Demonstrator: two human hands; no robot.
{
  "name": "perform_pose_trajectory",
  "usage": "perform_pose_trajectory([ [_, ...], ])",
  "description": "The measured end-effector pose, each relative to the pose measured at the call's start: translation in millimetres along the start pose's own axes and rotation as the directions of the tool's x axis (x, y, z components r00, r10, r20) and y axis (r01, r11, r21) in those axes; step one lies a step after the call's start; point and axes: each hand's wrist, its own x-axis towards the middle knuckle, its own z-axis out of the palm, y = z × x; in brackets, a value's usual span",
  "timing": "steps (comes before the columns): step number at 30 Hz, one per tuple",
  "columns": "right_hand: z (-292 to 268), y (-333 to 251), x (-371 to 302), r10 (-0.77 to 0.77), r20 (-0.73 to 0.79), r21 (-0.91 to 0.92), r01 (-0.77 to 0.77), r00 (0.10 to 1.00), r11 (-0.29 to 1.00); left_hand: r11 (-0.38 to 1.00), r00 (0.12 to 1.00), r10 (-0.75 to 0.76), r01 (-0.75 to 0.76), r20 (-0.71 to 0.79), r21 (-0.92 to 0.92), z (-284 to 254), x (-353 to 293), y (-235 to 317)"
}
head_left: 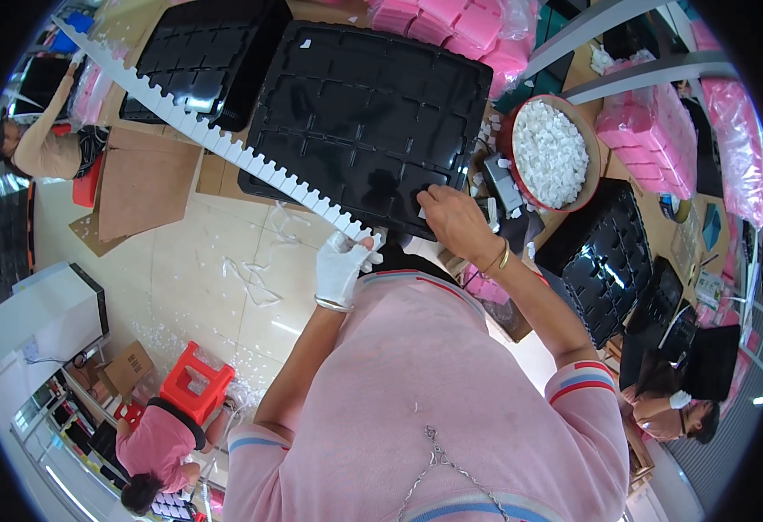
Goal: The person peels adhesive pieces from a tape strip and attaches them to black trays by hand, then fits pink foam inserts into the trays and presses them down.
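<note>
My left grip, white-gloved, is clamped on the near end of a long white strip with a notched edge, which runs up and left past a corner of a large, glossy black plastic tray. My right grip, bare, sets its bunched fingertips near that tray's near-right corner; from my remote feed, I cannot tell whether they pinch anything. The tray lies on the tan table, with a second black plastic tray to its left. At right, a round, red-rimmed bowl holds small white pieces, near a stack of pink blocks. A red plastic stool stands on the pale tiled floor, lower left.
</note>
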Motion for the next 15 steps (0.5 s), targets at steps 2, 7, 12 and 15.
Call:
perform_pose_trajectory([
  [2,0,-2,-2,0.017,-0.010,-0.001,-0.017,1.000,1.000,1.000,1.000,0.009,-0.008,0.028,-0.009,1,5,1],
  [7,-1,-4,-5,0.028,0.032,0.007,-0.028,0.999,1.000,0.999,0.998,0.018,-0.019,0.063,0.027,1,11,1],
  [12,-1,-1,-8,0.058,-0.053,0.084,-0.054,0.997,0.995,0.999,0.996,0.031,-0.033,0.079,0.029,5,14,1],
  [15,-14,-3,-13,0.027,0.069,0.330,-0.049,0.997,0.943,1.000,0.997,0.011,-0.012,0.078,0.009,5,13,2],
])
